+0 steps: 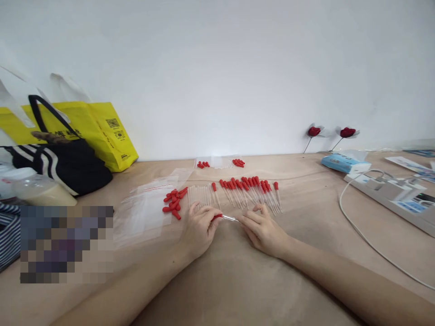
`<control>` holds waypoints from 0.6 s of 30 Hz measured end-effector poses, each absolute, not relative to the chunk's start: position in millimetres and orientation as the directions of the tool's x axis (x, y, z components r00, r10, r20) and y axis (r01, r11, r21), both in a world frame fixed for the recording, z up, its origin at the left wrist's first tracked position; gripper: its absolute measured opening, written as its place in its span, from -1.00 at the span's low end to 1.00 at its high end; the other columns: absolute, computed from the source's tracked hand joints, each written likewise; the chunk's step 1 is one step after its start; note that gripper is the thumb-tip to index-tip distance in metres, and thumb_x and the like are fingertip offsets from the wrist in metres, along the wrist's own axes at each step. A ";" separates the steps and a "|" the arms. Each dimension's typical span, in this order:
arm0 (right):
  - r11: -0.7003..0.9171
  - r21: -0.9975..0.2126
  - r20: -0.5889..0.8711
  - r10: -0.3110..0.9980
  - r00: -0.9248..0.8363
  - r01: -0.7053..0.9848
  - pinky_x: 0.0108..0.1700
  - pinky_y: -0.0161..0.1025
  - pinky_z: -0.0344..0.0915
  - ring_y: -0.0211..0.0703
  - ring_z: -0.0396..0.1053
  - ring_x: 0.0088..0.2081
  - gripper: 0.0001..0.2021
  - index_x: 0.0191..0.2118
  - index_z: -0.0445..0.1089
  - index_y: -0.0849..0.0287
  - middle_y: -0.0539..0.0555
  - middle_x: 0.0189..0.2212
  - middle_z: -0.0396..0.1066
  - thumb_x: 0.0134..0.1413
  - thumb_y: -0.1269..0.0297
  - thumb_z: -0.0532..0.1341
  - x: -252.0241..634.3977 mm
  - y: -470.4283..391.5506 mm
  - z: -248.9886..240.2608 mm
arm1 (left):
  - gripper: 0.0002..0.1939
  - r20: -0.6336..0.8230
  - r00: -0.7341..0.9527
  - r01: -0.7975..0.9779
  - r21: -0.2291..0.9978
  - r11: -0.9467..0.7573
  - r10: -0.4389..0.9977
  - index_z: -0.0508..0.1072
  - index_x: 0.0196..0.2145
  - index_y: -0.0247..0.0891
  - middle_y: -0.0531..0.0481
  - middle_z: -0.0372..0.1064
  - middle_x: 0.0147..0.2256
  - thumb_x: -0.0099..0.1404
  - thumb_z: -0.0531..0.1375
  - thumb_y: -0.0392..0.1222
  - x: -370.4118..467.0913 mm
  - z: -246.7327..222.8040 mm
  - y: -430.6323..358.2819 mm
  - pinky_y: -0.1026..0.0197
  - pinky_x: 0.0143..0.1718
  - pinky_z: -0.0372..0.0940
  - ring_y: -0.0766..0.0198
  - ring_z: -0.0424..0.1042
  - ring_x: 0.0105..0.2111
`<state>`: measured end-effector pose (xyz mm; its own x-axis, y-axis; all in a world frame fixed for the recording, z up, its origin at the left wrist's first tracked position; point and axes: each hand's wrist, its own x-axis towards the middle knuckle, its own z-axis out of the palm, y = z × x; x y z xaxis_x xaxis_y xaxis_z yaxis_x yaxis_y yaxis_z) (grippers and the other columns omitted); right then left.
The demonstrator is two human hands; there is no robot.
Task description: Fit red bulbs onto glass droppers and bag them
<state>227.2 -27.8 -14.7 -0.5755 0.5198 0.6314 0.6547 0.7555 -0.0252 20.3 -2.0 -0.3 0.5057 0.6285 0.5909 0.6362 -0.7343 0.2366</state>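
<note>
In the head view, my left hand [204,226] pinches a red rubber bulb between thumb and fingers. A glass dropper tube [230,218] runs from that bulb to my right hand [263,228], whose closed fingertips grip its other end. The bulb is mostly covered by my left fingers. Just left of my left hand lies a pile of loose red rubber bulbs [174,202]. Behind that hand, bare glass tubes [200,194] lie side by side. Several droppers with red bulbs [251,188] lie in a slanted row beyond my right hand.
Clear zip bags [146,208] lie at the left. More red bulbs [238,162] and tubes sit near the wall. A yellow bag [112,136] and black bag [74,167] stand far left. At right are a tissue pack [345,163], power strip [390,199] and white cable [360,235].
</note>
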 end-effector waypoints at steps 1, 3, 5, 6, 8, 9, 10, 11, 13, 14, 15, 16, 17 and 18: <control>0.763 -0.016 0.637 0.506 -0.581 0.646 -0.18 -0.17 0.01 -0.25 0.24 -0.41 -0.69 -0.16 0.27 0.29 0.06 -0.46 0.33 -0.01 0.60 -0.06 227.1 -28.1 -13.8 | -0.87 0.602 0.506 0.628 0.233 -0.742 0.618 0.33 -0.36 -0.20 0.08 0.44 -0.42 0.27 -0.01 -0.25 20.2 0.1 -2.7 -0.04 0.01 -0.08 0.28 0.39 -0.33; 0.774 0.016 0.650 0.473 -0.595 0.633 -0.20 -0.18 -0.01 -0.27 0.22 -0.45 -0.69 -0.19 0.29 0.29 0.04 -0.50 0.31 -0.01 0.61 -0.08 228.3 -27.7 -11.4 | -0.86 0.620 0.522 0.607 0.212 -0.766 0.585 0.33 -0.38 -0.21 0.10 0.43 -0.45 0.26 0.00 -0.27 20.5 1.0 -4.7 -0.04 0.02 -0.10 0.29 0.39 -0.36; 0.778 0.059 0.657 0.442 -0.611 0.625 -0.21 -0.18 -0.02 -0.28 0.21 -0.48 -0.68 -0.21 0.30 0.29 0.02 -0.53 0.30 -0.01 0.62 -0.09 230.7 -26.5 -8.8 | -0.86 0.625 0.551 0.586 0.183 -0.790 0.553 0.33 -0.40 -0.21 0.12 0.43 -0.47 0.25 0.00 -0.28 21.3 2.3 -7.0 -0.04 0.03 -0.15 0.30 0.38 -0.37; 0.778 0.082 0.659 0.427 -0.619 0.623 -0.22 -0.18 -0.03 -0.28 0.21 -0.48 -0.68 -0.22 0.31 0.29 0.02 -0.53 0.30 -0.02 0.62 -0.09 232.0 -25.9 -7.6 | -0.86 0.623 0.566 0.577 0.170 -0.799 0.541 0.33 -0.40 -0.21 0.13 0.43 -0.47 0.25 0.00 -0.29 21.7 3.0 -8.2 -0.04 0.04 -0.16 0.30 0.38 -0.36; 0.771 0.130 0.662 0.401 -0.633 0.623 -0.23 -0.18 -0.04 -0.27 0.20 -0.47 -0.69 -0.23 0.31 0.29 0.02 -0.52 0.31 -0.03 0.62 -0.08 233.8 -25.0 -6.0 | -0.85 0.611 0.595 0.559 0.152 -0.815 0.522 0.33 -0.41 -0.22 0.12 0.43 -0.47 0.25 -0.01 -0.29 22.6 4.1 -10.6 -0.04 0.03 -0.17 0.30 0.38 -0.36; 0.764 0.149 0.663 0.394 -0.637 0.627 -0.24 -0.18 -0.04 -0.27 0.20 -0.47 -0.69 -0.23 0.32 0.29 0.02 -0.52 0.31 -0.04 0.61 -0.08 234.1 -25.1 -5.7 | -0.84 0.603 0.610 0.549 0.146 -0.823 0.514 0.33 -0.40 -0.21 0.12 0.42 -0.48 0.25 -0.02 -0.29 22.9 4.4 -11.7 -0.03 0.03 -0.16 0.30 0.37 -0.37; 0.756 0.162 0.666 0.391 -0.636 0.634 -0.26 -0.19 -0.05 -0.26 0.19 -0.47 -0.70 -0.24 0.32 0.28 0.02 -0.53 0.30 -0.05 0.60 -0.07 234.0 -25.4 -5.6 | -0.84 0.595 0.623 0.541 0.142 -0.829 0.508 0.33 -0.40 -0.21 0.12 0.42 -0.48 0.25 -0.02 -0.29 23.3 4.5 -12.7 -0.03 0.03 -0.16 0.29 0.37 -0.37; 0.747 0.169 0.671 0.391 -0.630 0.643 -0.27 -0.20 -0.05 -0.26 0.19 -0.47 -0.71 -0.26 0.33 0.28 0.01 -0.54 0.29 -0.05 0.59 -0.06 233.5 -26.1 -5.8 | -0.84 0.588 0.632 0.535 0.141 -0.833 0.506 0.34 -0.39 -0.21 0.11 0.42 -0.48 0.25 -0.02 -0.29 23.5 4.4 -13.7 -0.03 0.04 -0.16 0.29 0.37 -0.37; 0.732 0.168 0.683 0.396 -0.614 0.660 -0.31 -0.21 -0.06 -0.27 0.16 -0.50 -0.73 -0.30 0.33 0.27 0.00 -0.57 0.26 -0.05 0.58 -0.06 231.2 -28.1 -6.7 | -0.85 0.579 0.640 0.530 0.144 -0.836 0.506 0.33 -0.38 -0.21 0.11 0.42 -0.48 0.25 -0.02 -0.29 24.1 4.0 -15.2 -0.03 0.04 -0.16 0.30 0.37 -0.37; 0.729 0.165 0.688 0.398 -0.607 0.665 -0.32 -0.22 -0.06 -0.28 0.15 -0.51 -0.74 -0.32 0.33 0.27 0.00 -0.57 0.25 -0.05 0.57 -0.06 229.7 -29.2 -7.1 | -0.85 0.578 0.638 0.532 0.146 -0.834 0.508 0.33 -0.39 -0.21 0.11 0.42 -0.47 0.25 -0.02 -0.29 24.4 3.8 -15.8 -0.03 0.04 -0.16 0.30 0.37 -0.38; 0.727 0.160 0.692 0.400 -0.601 0.668 -0.33 -0.22 -0.06 -0.28 0.14 -0.52 -0.74 -0.34 0.33 0.27 0.00 -0.58 0.25 -0.04 0.56 -0.06 228.0 -30.2 -7.4 | -0.85 0.580 0.635 0.533 0.148 -0.833 0.510 0.33 -0.39 -0.22 0.12 0.42 -0.48 0.25 -0.02 -0.29 24.6 3.8 -16.2 -0.04 0.04 -0.15 0.31 0.37 -0.39; 0.726 0.153 0.693 0.406 -0.596 0.671 -0.34 -0.22 -0.07 -0.28 0.14 -0.52 -0.75 -0.35 0.33 0.26 0.00 -0.58 0.25 -0.03 0.56 -0.07 226.3 -31.1 -7.5 | -0.85 0.581 0.634 0.534 0.150 -0.832 0.511 0.32 -0.40 -0.22 0.12 0.42 -0.48 0.25 -0.02 -0.29 24.9 3.9 -16.6 -0.04 0.03 -0.15 0.31 0.37 -0.39; 0.726 0.144 0.693 0.412 -0.592 0.673 -0.34 -0.22 -0.07 -0.28 0.13 -0.53 -0.75 -0.36 0.33 0.26 0.00 -0.58 0.25 -0.02 0.55 -0.07 224.6 -31.8 -7.4 | -0.85 0.582 0.634 0.533 0.150 -0.833 0.510 0.32 -0.41 -0.22 0.12 0.41 -0.49 0.25 -0.02 -0.29 25.2 4.1 -16.8 -0.04 0.03 -0.15 0.31 0.37 -0.40; 0.727 0.134 0.693 0.417 -0.588 0.674 -0.35 -0.22 -0.07 -0.28 0.13 -0.53 -0.75 -0.37 0.33 0.26 0.00 -0.59 0.25 -0.01 0.54 -0.07 222.9 -32.3 -7.2 | -0.85 0.582 0.634 0.531 0.150 -0.834 0.509 0.32 -0.41 -0.22 0.12 0.41 -0.49 0.25 -0.02 -0.29 25.4 4.6 -17.0 -0.04 0.03 -0.15 0.31 0.37 -0.40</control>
<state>222.9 -32.3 -7.2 -0.5879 0.4169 0.6932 0.6737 0.7268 0.1342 25.4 -17.0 4.6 0.6342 0.5093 0.5818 0.5314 -0.8336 0.1505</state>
